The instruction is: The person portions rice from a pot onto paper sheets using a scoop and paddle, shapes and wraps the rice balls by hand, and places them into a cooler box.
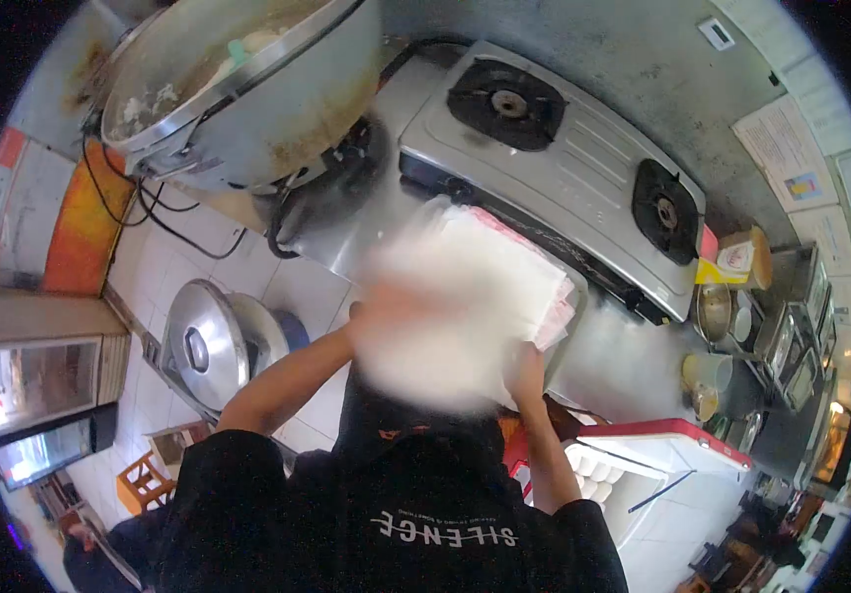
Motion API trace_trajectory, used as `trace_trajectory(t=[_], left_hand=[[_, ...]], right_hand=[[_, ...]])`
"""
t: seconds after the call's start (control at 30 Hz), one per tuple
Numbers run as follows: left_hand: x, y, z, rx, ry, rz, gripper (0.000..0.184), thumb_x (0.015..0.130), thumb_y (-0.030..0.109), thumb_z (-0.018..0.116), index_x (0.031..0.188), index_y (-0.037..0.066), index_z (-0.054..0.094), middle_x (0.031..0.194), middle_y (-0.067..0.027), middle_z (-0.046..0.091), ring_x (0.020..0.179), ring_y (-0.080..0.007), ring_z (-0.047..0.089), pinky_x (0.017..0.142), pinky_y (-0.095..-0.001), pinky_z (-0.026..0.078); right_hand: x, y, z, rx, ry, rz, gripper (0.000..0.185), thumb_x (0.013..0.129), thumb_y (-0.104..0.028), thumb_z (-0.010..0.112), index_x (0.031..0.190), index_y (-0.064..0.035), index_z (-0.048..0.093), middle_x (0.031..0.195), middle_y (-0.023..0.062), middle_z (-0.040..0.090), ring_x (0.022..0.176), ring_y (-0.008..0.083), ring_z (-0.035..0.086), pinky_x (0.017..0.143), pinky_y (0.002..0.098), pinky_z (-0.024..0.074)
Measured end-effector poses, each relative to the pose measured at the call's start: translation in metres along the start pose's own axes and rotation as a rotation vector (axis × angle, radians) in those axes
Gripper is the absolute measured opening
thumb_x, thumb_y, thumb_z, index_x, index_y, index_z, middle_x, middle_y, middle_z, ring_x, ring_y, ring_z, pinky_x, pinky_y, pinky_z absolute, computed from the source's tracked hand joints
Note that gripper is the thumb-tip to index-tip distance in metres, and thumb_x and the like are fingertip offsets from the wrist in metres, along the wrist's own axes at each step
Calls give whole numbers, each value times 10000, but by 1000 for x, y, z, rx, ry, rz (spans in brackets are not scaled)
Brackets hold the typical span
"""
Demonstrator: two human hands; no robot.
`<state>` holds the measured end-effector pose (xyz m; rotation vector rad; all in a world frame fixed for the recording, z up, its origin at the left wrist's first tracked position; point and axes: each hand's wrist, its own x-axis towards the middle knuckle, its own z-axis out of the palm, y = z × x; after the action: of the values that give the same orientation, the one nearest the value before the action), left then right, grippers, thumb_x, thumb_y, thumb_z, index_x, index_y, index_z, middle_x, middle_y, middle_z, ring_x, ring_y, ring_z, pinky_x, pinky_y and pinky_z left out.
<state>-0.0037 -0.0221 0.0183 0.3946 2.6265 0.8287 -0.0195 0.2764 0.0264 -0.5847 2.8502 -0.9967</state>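
A large white sheet-like thing (435,346) is smeared by motion in front of my chest, and its material cannot be made out. My left hand (396,304) lies over its left part, with the fingers lost in blur. At its lower right edge is my right hand (524,374), also blurred, its fingers partly hidden. Beneath and behind lies a stack of white sheets with pink print (524,262), fanned at the right corner. The stack sits in a pale tray (575,321), whose right rim shows.
A two-burner gas stove (583,148) stands behind the stack. At upper left is a big metal pot (297,109) with pale contents. A lidded pot (203,341) sits low at left. An opened white cooler with a red-edged lid (667,440) holds pale, rounded items at lower right.
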Motion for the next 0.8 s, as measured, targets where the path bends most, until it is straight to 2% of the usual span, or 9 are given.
trace_trajectory(t=[0.07, 0.17, 0.27, 0.33, 0.37, 0.5, 0.6, 0.67, 0.8], left_hand=[[25, -5, -6, -169, -41, -65, 309, 817, 296, 754, 1069, 119, 729, 1065, -85, 723, 988, -264, 680, 861, -372, 534], [61, 20, -26, -138, -93, -234, 279, 748, 285, 806, 942, 98, 731, 967, -117, 724, 948, -302, 678, 838, -411, 524], [74, 21, -14, 140, 143, -178, 257, 669, 209, 832, 829, 71, 685, 925, -139, 709, 937, -327, 671, 796, -428, 532], [90, -5, 7, 90, 222, 3, 297, 605, 188, 850, 819, 67, 683, 895, -133, 699, 924, -328, 667, 745, -429, 535], [84, 4, -13, 38, -20, -55, 291, 609, 194, 840, 797, 57, 664, 849, -124, 683, 878, -315, 667, 721, -424, 520], [42, 8, -15, -224, 187, 2, 172, 698, 127, 773, 821, 60, 673, 826, -109, 657, 761, -281, 655, 689, -402, 500], [13, 22, 25, -205, 452, -62, 118, 776, 131, 724, 866, 64, 690, 850, -108, 645, 754, -303, 647, 691, -395, 509], [4, 34, 43, -182, 634, 17, 111, 835, 131, 669, 925, 78, 705, 874, -112, 638, 800, -324, 647, 716, -397, 523], [16, 26, 43, -104, 429, -109, 101, 823, 145, 677, 896, 106, 735, 847, -116, 651, 889, -325, 654, 759, -426, 533]], right_hand=[[25, 4, -7, -159, -340, 124, 164, 824, -96, 681, 982, -71, 717, 999, 143, 713, 995, 346, 643, 875, 401, 525], [57, 15, 13, -228, -228, 289, 163, 812, -201, 721, 927, -86, 709, 981, 133, 708, 964, 346, 645, 850, 402, 527], [75, 26, 25, -509, -10, 1, 215, 766, -260, 753, 876, -85, 692, 928, 133, 695, 937, 351, 644, 812, 420, 532], [82, 38, 16, -86, -144, -205, 280, 711, -284, 792, 868, -83, 678, 909, 131, 680, 923, 344, 646, 772, 430, 539], [86, 16, -3, -190, -312, -128, 240, 714, -217, 790, 870, -87, 663, 931, 142, 676, 921, 336, 647, 734, 436, 536], [64, -9, -9, -183, -526, 128, 157, 782, -175, 746, 865, -78, 655, 944, 138, 665, 918, 342, 643, 723, 433, 527], [13, -22, 13, -81, -138, 236, 102, 839, -146, 694, 855, -51, 664, 933, 148, 652, 868, 355, 646, 713, 431, 520], [-1, -16, 32, 94, 171, 10, 97, 861, -127, 675, 889, -35, 688, 939, 150, 639, 774, 359, 648, 698, 426, 522], [27, 8, 11, 77, -140, 38, 104, 819, -96, 706, 864, -5, 724, 793, 160, 670, 705, 317, 671, 696, 396, 547]])
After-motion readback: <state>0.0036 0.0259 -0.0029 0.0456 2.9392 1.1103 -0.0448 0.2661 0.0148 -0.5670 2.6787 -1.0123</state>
